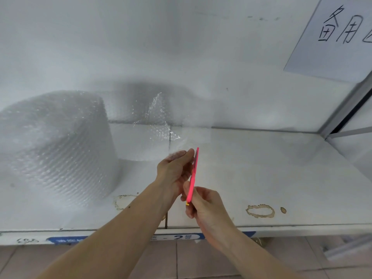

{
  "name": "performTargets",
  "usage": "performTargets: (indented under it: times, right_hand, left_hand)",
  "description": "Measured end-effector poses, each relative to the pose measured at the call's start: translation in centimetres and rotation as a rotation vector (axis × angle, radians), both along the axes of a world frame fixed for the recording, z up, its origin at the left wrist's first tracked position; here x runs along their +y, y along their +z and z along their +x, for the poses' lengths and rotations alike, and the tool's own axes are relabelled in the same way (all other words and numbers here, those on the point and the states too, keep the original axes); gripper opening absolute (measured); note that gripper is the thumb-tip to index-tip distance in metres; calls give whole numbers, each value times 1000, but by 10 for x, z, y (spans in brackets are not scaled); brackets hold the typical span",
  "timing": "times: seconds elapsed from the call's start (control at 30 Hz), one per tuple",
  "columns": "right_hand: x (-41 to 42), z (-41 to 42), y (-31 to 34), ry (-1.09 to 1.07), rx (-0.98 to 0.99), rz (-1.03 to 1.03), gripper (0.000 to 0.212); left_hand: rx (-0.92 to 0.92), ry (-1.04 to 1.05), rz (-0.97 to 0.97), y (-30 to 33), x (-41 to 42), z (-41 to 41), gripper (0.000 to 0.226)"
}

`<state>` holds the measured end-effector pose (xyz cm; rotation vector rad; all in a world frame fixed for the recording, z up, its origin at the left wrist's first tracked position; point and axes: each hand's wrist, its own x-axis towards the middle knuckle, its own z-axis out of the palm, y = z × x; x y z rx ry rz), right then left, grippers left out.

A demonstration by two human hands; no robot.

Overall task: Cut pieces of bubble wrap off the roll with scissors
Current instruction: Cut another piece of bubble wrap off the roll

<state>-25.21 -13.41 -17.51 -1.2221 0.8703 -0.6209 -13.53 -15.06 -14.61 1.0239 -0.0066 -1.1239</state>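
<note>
Two hands in my view, both out over a white shelf point(281, 178). Left hand point(175, 174) is raised with fingers curled, thumb and fingertips pinching the near edge of a sheet of bubble wrap point(159, 125); the sheet is clear and hard to trace, but it runs from the hand back toward the wall point(141, 47), where part of it stands up crumpled. Right hand point(203, 204) is just below and right of the left one, fingers curled round the handle end of pink scissors point(193, 176). Scissors point up and away, nearly upright, seen edge-on, tip level with the left fingertips and right beside them. I cannot tell whether the blades are apart or whether they touch the wrap. Big bubble wrap roll point(56, 146) stands on end at the left of the shelf, against the wall, well apart from both hands. Brown ring stain point(260, 210) on the shelf right of the right hand, another fainter one near the roll's base. Blue label strip point(177, 237) on the shelf's front edge, tiled floor point(191, 258) below. Paper sign point(332, 37) with handwritten characters on the wall, top right.
</note>
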Motion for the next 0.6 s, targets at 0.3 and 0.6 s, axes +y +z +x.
performTargets:
  times: [0.3,0.6]
  right_hand:
    - [-2,-1,4,59,3,1,65]
    - [-1,-2,6,39,-26,42,54]
  left_hand:
    - [-27,-22,1,1,1,-2,29]
    - [0,-12,-7,2,1,-2,29]
